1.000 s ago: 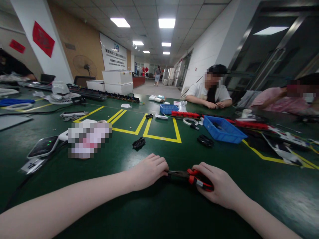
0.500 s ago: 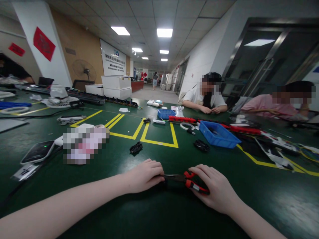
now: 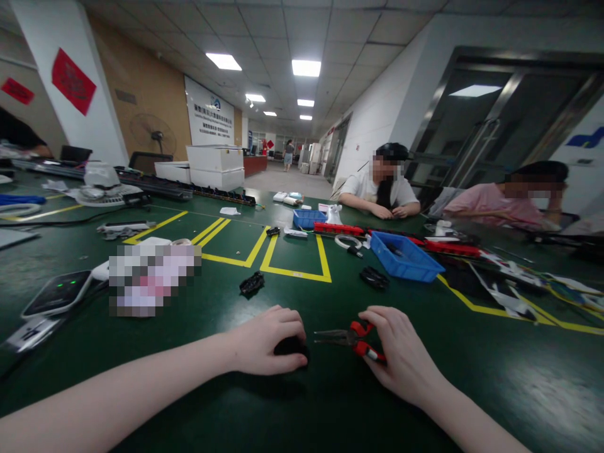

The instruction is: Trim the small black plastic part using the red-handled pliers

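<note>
Red-handled pliers (image 3: pixel 350 338) sit in the right hand (image 3: pixel 400 352), on the near side of the large blue tray (image 3: pixel 415 270) and to its left. The right hand curls round the grips, which stand splayed; the slim nose points left, its tips looking slightly parted. Good control here probably comes from holding the grips well back and keeping the nose level. The left hand (image 3: pixel 268 340) is farther left of the tray, thumb and fingertips apart, cupped around a dark patch; whether that is shadow or something held, I cannot tell. Its fingers are best kept clear of the tips, which are near but not touching them. One black bundle (image 3: pixel 374 278) lies just left of the tray, a second black bundle (image 3: pixel 251 285) well apart to its left.
</note>
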Tool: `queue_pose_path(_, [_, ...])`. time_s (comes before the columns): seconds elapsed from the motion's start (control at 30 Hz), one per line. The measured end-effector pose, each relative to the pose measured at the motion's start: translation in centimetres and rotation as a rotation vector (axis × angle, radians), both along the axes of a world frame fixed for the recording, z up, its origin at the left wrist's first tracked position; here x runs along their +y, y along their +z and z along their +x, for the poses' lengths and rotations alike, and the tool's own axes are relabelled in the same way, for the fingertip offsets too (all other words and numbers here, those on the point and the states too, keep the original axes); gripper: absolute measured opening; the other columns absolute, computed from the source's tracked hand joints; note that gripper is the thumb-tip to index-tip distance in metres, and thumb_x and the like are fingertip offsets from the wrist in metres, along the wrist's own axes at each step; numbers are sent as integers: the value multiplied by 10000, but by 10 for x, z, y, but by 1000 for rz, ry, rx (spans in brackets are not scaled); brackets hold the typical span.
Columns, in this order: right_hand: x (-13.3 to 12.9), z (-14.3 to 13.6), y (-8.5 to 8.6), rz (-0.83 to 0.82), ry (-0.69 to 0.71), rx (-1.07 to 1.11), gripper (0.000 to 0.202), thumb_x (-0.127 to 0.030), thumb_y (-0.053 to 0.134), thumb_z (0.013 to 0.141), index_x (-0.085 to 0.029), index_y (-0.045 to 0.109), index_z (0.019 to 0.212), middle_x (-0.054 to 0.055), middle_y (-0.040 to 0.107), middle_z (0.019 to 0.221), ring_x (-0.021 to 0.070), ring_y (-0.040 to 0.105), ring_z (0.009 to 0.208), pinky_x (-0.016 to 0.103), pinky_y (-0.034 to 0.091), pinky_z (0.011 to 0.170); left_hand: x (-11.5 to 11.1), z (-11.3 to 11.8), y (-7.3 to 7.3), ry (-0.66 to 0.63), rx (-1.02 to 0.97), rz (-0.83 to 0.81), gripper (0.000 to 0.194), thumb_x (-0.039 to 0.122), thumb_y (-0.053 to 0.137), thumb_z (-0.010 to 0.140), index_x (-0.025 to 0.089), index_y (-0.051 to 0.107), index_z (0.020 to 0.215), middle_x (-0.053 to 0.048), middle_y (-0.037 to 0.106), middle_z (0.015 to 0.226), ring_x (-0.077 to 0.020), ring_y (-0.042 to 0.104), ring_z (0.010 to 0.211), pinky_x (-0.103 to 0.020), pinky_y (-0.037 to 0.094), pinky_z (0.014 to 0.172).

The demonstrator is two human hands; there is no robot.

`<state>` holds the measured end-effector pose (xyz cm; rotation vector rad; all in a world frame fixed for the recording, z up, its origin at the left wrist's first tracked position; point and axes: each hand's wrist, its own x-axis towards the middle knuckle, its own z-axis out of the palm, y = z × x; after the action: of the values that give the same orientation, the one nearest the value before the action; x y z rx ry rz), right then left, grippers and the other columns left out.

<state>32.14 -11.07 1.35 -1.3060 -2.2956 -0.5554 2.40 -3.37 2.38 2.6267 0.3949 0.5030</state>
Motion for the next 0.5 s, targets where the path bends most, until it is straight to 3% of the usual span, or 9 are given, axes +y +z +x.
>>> queue_pose_path(0.1, [1,0,-3,9,-21,5,500,-135,532,721,-170,462,1215,134,567,1139,299,531,1104,476,427,961,-2,-1,1,3,3,2,211,283,659,832,194,593,1012,-41,623,1044,-206,592,962,-308,408,836])
queue_pose_path(0.27, [1,-4,-1,42,44,-45,462,-158,561,743,-173,513,1202,120,600,1146,288,554,1097,479,412,1000,-1,0,-1,20,1,8,173,249,637,862,197,593,1022,-27,624,1060,-186,588,973,-295,409,861])
queue_pose_path(0.5, [0,-5,6,60,140,-100,412,-349,625,833,-128,569,1175,150,650,1083,267,619,992,404,521,849,4,2,-6,8,8,65,214,290,696,860,198,589,1021,-13,638,1054,-176,590,958,-306,389,893])
